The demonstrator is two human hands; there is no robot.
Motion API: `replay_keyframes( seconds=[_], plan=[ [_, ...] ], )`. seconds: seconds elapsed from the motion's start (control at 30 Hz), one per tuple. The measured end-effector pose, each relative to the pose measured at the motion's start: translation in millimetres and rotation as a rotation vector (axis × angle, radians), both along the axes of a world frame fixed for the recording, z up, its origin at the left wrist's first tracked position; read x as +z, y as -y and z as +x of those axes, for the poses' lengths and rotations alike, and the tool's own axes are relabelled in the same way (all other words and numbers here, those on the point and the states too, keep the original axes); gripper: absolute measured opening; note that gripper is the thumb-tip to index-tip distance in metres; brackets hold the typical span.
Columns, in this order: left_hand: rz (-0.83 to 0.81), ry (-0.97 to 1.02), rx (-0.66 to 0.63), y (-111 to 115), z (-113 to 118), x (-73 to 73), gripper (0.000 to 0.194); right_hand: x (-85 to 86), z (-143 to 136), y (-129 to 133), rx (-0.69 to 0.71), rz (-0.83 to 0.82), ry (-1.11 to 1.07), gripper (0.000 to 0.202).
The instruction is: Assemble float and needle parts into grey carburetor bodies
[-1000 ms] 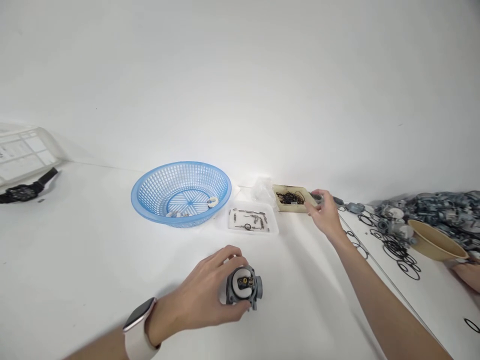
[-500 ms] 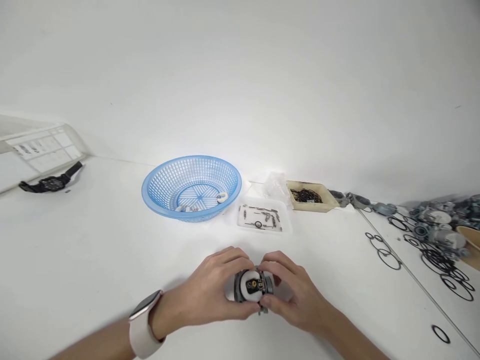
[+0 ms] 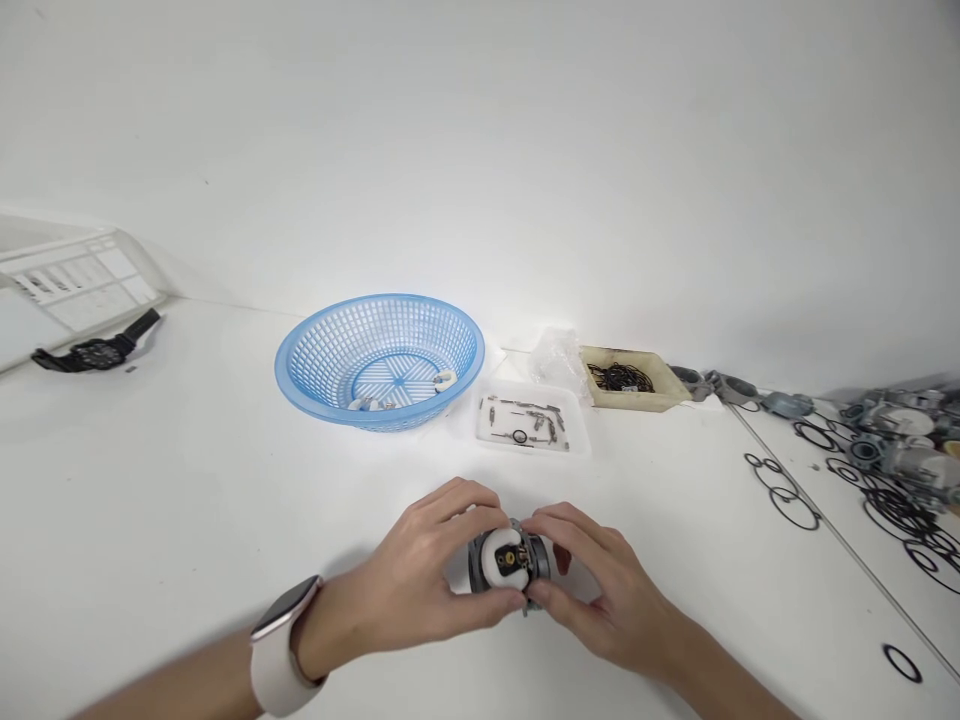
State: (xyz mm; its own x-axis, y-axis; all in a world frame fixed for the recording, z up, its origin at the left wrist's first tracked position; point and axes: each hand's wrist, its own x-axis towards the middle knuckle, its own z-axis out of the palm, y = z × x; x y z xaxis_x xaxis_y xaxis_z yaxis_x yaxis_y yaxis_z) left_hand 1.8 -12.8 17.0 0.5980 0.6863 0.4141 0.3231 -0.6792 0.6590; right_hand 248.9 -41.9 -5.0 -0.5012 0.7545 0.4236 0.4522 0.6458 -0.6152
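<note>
Between my two hands is a grey metal carburetor point(image 3: 538, 556), its open side turned up toward me. A white float point(image 3: 495, 563) with a black and brass centre sits in it. My left hand point(image 3: 431, 570), with a pale-banded watch on the wrist, grips the left side, thumb at the near edge and fingers at the far edge. Closed on the right side is my right hand point(image 3: 600, 580), its thumb and index finger at the rim. The carburetor's underside is hidden.
Beyond the hands stand a blue basket point(image 3: 289, 385) with white floats, a clear tray point(image 3: 577, 425) of small metal parts and a cream box point(image 3: 660, 400) of black rings. Black O-rings point(image 3: 795, 510) and carburetor bodies point(image 3: 900, 455) lie right. A black wristwatch point(image 3: 97, 352) lies far left.
The view has shifted slightly, so the basket and tray appear higher. The carburetor appears slightly higher and turned a little, with both hands still around it.
</note>
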Motion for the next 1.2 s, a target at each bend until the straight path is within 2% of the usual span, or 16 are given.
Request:
replay_keyframes(
  seconds=[0.2,0.4,0.5,0.6,0.67,0.73,0.83,0.97,1.1,1.2],
  plan=[
    [-0.008,-0.065,-0.006,1,-1,2.8,0.032,0.6,-1,-1,0.017,-0.049,-0.071,0.029],
    [-0.018,-0.155,-0.033,-1,0,2.0,0.057,1.8,-3,6,-0.025,-0.109,-0.217,0.057],
    [-0.03,-0.18,-0.053,-3,1,1.2,0.054,4.6,-1,10,-0.031,-0.315,-0.3,0.058],
    [-0.067,-0.216,-0.077,-5,2,1.2,0.056,9.6,1,11,0.036,-0.514,-0.339,0.061],
    [-0.088,-0.228,-0.093,-6,1,1.5,0.056,10.9,1,10,0.036,-0.492,-0.305,0.066],
    [-0.096,-0.23,-0.108,-7,0,1.7,0.056,9.4,-2,10,-0.023,-0.348,-0.248,0.067],
    [-0.1,-0.239,-0.125,-9,-2,1.5,0.058,4.3,-6,10,-0.112,-0.171,-0.217,0.059],
    [-0.119,-0.255,-0.125,-11,-3,1.1,0.059,3.0,-6,13,-0.125,-0.248,-0.257,0.057],
    [-0.136,-0.251,-0.137,-10,-2,1.6,0.058,7.9,-3,16,-0.044,-0.391,-0.275,0.063],
    [-0.144,-0.253,-0.144,-10,-3,2.5,0.056,10.2,-2,16,-0.02,-0.42,-0.269,0.062]
  ],
)
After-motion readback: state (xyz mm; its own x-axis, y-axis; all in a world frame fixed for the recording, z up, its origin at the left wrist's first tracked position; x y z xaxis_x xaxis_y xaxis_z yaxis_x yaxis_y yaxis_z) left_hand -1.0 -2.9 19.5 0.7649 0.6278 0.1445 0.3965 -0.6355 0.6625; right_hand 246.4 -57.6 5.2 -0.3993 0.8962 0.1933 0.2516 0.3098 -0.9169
